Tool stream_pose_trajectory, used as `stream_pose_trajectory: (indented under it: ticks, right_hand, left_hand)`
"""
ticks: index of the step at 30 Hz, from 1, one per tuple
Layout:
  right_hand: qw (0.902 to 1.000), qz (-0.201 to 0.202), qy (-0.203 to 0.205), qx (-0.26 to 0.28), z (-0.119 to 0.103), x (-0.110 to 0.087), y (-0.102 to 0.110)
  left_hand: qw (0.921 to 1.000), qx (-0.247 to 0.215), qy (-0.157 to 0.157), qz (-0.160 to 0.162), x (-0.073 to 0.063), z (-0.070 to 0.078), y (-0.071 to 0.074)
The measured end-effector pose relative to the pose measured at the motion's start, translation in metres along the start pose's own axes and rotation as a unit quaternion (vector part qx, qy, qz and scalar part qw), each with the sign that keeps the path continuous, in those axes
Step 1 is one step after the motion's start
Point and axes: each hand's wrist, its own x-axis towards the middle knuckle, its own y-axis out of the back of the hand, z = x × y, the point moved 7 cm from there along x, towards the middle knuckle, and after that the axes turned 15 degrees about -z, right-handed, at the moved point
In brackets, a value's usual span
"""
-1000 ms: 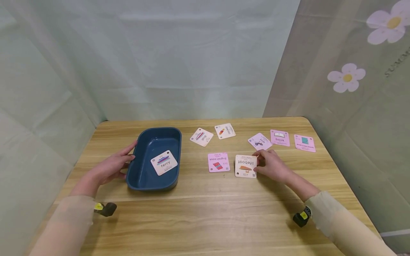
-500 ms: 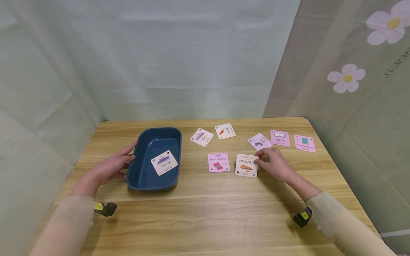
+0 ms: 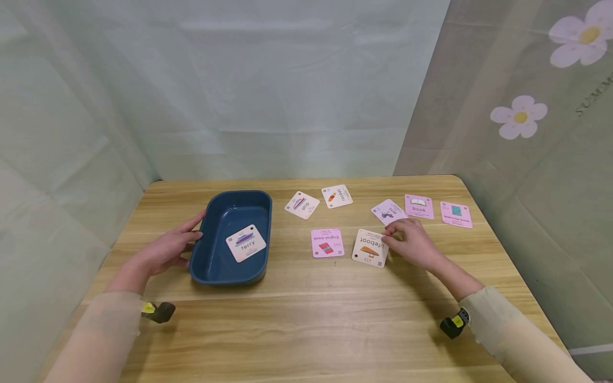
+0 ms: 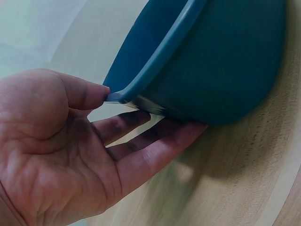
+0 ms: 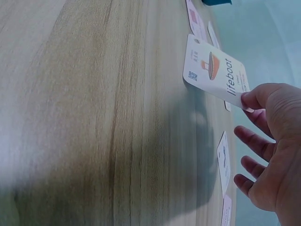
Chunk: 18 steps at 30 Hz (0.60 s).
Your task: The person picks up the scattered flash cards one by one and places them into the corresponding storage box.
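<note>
My left hand (image 3: 168,249) holds the left side of a dark blue plastic basin (image 3: 262,271). In the left wrist view the thumb is at the basin's rim (image 4: 155,61), and the other fingers touch its outer wall. A white "ferry" flash card (image 3: 246,243) lies inside the basin. Between thumb and index finger, my right hand (image 3: 413,244) pinches a corner of the white "lifeboat" flash card (image 3: 369,248). In the right wrist view this card (image 5: 214,68) tilts with its held edge raised off the wood, while the remaining fingers are loosely bent.
Left of the lifeboat card lies a pink "English book" card (image 3: 328,243). Farther back are "ship" (image 3: 301,205) and "rocket" (image 3: 337,196) cards. An "ant" card (image 3: 389,213), a "book" card (image 3: 419,207) and an "exercise book" card (image 3: 456,215) lie toward the right. Curtains surround the wooden table (image 3: 297,330).
The right thumb and fingers have shifted to the lifeboat card's upper right corner, and the card has turned slightly. The left hand and the basin stay where they were.
</note>
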Motion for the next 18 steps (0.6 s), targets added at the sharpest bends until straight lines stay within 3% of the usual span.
stream_pose_trajectory:
  ticks: [18]
  right_hand:
    - [0.9995,-0.01,-0.008,0.03,-0.0063,-0.0014,0.0062]
  left_hand:
    - [1.0,-0.003,-0.005,-0.002,0.001,-0.0016,0.0015]
